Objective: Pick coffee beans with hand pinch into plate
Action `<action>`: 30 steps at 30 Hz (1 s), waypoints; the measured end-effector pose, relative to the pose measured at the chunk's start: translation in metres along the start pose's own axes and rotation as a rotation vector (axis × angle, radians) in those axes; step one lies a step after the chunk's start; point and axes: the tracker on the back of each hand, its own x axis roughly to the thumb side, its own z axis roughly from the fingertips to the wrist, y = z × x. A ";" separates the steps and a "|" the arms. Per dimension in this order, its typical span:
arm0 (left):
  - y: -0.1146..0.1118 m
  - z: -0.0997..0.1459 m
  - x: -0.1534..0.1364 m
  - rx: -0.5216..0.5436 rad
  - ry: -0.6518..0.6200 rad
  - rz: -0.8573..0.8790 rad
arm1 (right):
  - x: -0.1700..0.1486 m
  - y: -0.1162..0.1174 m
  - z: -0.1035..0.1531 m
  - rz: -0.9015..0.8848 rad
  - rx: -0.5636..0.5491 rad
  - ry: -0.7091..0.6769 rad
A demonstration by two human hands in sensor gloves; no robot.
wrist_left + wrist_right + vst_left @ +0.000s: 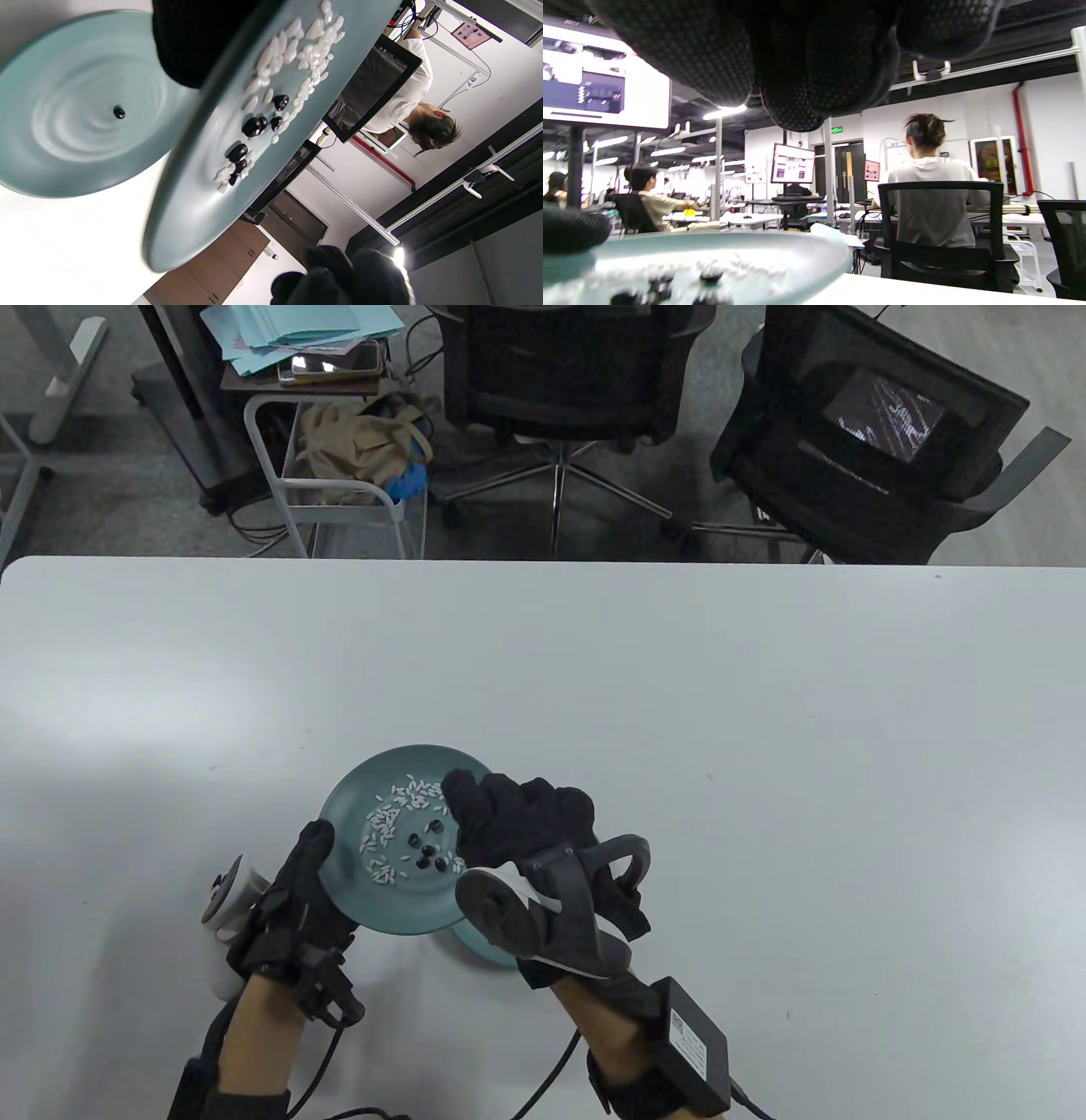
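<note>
My right hand point(526, 823) hangs over the right side of the raised plate point(356, 891), its fingers point(465, 796) bunched and pointing down toward the coffee beans point(428, 853). Whether they are apart, together or already clamped on a bean I cannot tell — the glove hides the tips in every view. My left hand point(297, 899) grips the plate at its left rim, thumb over the edge, and holds it lifted and tilted, I judge to bring the beans closer under the picking fingers.

The beans lie as a small dark cluster near the plate's middle, mixed in among white rice grains point(399, 814) that spread up and to the left. The left wrist view shows the second plate point(63, 127) lying on the surface below and beside the lifted one, with a single bean point(119, 112) already near its centre. So the sorting is barely begun, by my reading.

The drop spot sits almost directly under my right wrist, mostly covered by the lifted plate in the table view. The pale surface point(764, 772) lies open to the right and beyond, giving room to swing. The raised rim is the edge to mind when I carry a bean across and down.
</note>
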 end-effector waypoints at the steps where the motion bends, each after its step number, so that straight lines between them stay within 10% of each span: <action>1: 0.000 0.000 0.001 -0.002 -0.001 -0.003 | 0.002 0.004 0.000 0.006 0.020 -0.014; 30: -0.007 -0.005 -0.007 -0.015 0.025 -0.052 | 0.009 0.041 -0.002 0.142 0.359 -0.117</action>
